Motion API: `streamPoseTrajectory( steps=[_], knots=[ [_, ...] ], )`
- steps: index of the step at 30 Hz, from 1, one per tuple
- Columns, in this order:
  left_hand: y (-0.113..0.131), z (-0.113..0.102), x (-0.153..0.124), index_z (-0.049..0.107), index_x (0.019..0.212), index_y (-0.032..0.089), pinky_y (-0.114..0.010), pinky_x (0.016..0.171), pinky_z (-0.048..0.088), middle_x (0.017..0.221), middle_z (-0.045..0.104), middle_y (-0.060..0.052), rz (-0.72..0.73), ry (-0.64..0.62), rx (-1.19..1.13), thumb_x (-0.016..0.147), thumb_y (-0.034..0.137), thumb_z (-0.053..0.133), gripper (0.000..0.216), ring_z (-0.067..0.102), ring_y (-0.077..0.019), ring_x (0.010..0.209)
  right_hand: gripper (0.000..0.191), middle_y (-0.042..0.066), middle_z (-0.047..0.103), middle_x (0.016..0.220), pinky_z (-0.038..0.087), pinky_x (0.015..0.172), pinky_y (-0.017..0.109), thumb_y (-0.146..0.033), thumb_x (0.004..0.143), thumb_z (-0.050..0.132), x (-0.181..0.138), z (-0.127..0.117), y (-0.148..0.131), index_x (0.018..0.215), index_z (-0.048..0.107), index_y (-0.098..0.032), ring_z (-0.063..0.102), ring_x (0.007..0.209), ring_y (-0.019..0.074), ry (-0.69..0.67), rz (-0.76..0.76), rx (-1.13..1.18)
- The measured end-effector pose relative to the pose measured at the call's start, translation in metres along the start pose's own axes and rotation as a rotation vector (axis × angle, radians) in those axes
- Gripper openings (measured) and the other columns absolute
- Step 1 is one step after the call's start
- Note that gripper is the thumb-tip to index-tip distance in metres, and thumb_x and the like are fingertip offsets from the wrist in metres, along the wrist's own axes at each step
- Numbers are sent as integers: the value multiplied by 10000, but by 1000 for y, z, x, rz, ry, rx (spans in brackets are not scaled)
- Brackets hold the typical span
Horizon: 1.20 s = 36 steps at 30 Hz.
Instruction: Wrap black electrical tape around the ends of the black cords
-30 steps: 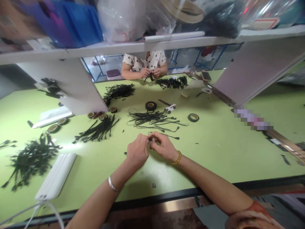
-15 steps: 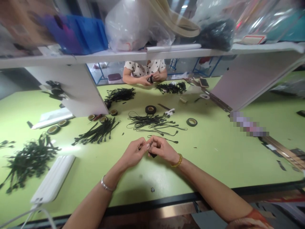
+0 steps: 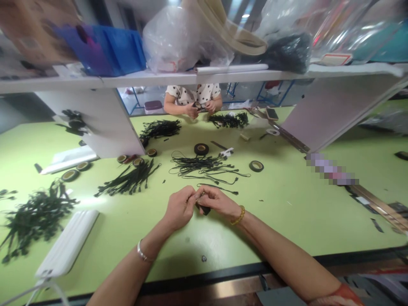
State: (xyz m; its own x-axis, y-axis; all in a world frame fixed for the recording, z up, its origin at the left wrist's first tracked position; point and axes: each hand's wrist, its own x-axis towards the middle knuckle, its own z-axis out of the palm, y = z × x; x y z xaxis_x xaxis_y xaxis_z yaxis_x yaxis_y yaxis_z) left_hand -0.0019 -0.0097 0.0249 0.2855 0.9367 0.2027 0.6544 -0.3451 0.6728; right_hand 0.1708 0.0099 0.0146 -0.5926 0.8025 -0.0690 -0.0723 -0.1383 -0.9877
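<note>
My left hand (image 3: pixel 182 207) and my right hand (image 3: pixel 218 202) meet fingertip to fingertip just above the table, both closed in a pinch. A small black piece (image 3: pixel 205 210) pokes out below the fingers of my right hand; its kind is hard to make out. Whatever my left fingertips pinch is hidden behind them. Just beyond my hands lies a bunch of thin black cables (image 3: pixel 202 165) with small connectors and looped ends. One single cable (image 3: pixel 223 189) lies nearest my right hand. Behind the bunch is a roll of black tape (image 3: pixel 201 149), and another tape roll (image 3: pixel 256 165) lies to its right.
More cable bunches (image 3: pixel 129 177) and tape rolls lie to the left, with a white power strip (image 3: pixel 68 242) at front left. A loaded shelf (image 3: pixel 165 78) crosses above the table between side panels. Opposite, a co-worker's hands (image 3: pixel 199 109) hold a tape roll.
My left hand has turned slightly, its fingers more curled. The black piece under my right hand shows a little more. The co-worker's hands have moved slightly apart.
</note>
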Motion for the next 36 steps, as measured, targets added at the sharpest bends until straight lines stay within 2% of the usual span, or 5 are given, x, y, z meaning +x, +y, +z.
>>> streamPoseTrajectory(
  steps=[8, 13, 25, 33, 36],
  knots=[
    [5, -4, -1, 430, 674, 200, -250, 603, 340, 629, 506, 15, 6, -71, 11, 912, 315, 384, 268, 457, -122, 594, 342, -37, 629, 588, 400, 562, 227, -467, 800, 703, 1, -12, 2, 868, 567, -161, 554, 524, 89, -127, -20, -44],
    [0, -2, 0, 424, 676, 202, -256, 604, 333, 642, 517, 9, -12, -82, 57, 921, 324, 373, 279, 463, -129, 605, 383, -32, 628, 590, 417, 571, 234, -509, 792, 703, 4, -11, 9, 864, 557, -162, 566, 532, 96, -115, -7, -11],
    [-3, 6, 1, 545, 838, 201, -282, 562, 275, 754, 592, -44, -20, -136, 434, 952, 292, 344, 248, 523, -168, 626, 139, -56, 538, 529, 358, 515, 235, -249, 747, 631, 7, 5, 24, 746, 499, -202, 479, 499, 111, 144, -70, -236],
    [13, 14, -2, 542, 881, 187, -292, 587, 338, 810, 611, -65, -2, -240, 359, 945, 253, 356, 208, 531, -173, 627, 117, -22, 492, 596, 325, 579, 264, -173, 725, 544, 16, 7, 37, 641, 471, -210, 427, 607, 148, 389, -153, -660],
    [29, 19, -8, 512, 813, 188, -294, 570, 336, 771, 587, -59, 35, -199, 179, 947, 377, 390, 262, 491, -163, 605, 132, -13, 520, 617, 335, 603, 266, -211, 780, 548, 22, 7, 39, 657, 499, -211, 451, 638, 160, 443, -126, -790]
  ],
)
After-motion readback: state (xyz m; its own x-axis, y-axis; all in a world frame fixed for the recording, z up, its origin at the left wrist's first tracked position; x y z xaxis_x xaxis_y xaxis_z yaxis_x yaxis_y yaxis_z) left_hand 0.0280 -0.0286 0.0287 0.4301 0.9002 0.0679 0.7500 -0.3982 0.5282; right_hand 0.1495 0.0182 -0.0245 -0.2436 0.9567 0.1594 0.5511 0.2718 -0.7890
